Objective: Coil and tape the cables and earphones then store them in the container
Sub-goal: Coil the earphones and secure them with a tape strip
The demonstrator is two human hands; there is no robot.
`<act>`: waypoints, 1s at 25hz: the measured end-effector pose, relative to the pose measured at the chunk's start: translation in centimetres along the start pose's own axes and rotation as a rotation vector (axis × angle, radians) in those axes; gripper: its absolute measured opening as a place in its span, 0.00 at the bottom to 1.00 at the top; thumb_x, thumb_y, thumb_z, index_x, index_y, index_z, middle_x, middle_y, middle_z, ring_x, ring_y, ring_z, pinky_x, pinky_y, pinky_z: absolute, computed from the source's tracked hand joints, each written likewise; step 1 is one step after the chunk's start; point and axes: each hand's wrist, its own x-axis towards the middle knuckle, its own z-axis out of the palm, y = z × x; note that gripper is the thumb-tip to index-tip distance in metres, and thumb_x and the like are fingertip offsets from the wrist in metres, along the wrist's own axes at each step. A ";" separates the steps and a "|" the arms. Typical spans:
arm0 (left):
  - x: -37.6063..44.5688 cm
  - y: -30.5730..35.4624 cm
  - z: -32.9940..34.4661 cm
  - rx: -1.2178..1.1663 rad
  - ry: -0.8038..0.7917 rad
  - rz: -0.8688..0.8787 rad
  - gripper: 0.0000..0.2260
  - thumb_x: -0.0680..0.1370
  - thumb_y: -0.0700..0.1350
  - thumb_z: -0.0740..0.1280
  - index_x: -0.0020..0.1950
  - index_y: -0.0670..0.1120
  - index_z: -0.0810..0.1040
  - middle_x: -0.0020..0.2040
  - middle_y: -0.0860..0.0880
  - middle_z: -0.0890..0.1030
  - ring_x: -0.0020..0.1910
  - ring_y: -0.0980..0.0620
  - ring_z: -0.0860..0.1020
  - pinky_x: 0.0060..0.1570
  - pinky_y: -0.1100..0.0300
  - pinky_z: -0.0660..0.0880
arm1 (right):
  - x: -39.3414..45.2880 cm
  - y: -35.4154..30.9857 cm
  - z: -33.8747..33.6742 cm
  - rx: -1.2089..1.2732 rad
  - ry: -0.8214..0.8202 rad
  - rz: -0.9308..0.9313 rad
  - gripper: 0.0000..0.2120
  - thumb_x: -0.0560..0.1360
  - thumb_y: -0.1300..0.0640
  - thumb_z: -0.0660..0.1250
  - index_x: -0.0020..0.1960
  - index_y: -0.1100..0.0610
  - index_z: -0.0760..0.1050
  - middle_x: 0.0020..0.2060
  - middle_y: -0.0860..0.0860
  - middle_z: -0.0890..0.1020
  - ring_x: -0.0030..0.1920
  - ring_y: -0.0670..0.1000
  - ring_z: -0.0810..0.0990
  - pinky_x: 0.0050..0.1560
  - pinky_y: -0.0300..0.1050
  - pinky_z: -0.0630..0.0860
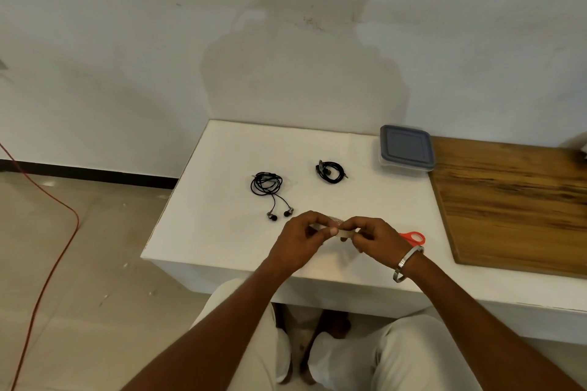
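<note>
Between both hands, clear roll of tape, left hand and right hand pinching it, loosely coiled black earphones just beyond the left.

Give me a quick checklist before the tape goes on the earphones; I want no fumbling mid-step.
1. Tape in hand: ok, left hand and right hand both pinch the tape.
2. Earphones coiled: ok, though both buds trail loose toward the hands.
3. Cable coiled: ok; taped, cannot tell.
4. Scissors in reach: ok, beside the right hand, mostly hidden.
5. Container open: not ok, lid on.
</note>
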 end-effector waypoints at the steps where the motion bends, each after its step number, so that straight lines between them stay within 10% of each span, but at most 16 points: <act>1: 0.1 0.0 -0.2 -0.034 -0.006 -0.030 0.04 0.76 0.47 0.70 0.48 0.48 0.81 0.43 0.54 0.83 0.38 0.58 0.78 0.41 0.62 0.75 | -0.1 -0.1 0.0 -0.008 0.012 0.006 0.11 0.76 0.65 0.61 0.52 0.52 0.77 0.44 0.50 0.82 0.38 0.51 0.79 0.39 0.39 0.76; 12: 0.3 -0.1 -0.3 -0.065 0.004 -0.065 0.06 0.77 0.47 0.70 0.50 0.46 0.81 0.43 0.51 0.82 0.37 0.57 0.78 0.40 0.61 0.76 | 0.3 -1.6 0.9 -0.094 0.024 0.015 0.10 0.71 0.52 0.63 0.45 0.55 0.79 0.33 0.44 0.77 0.33 0.44 0.71 0.36 0.35 0.68; 25: 0.2 -0.2 -0.3 -0.069 0.005 -0.058 0.03 0.77 0.47 0.70 0.48 0.48 0.80 0.42 0.50 0.82 0.37 0.56 0.77 0.40 0.62 0.75 | 0.5 -1.6 0.9 -0.120 0.009 0.056 0.06 0.74 0.59 0.65 0.46 0.57 0.81 0.34 0.48 0.78 0.32 0.45 0.71 0.36 0.37 0.68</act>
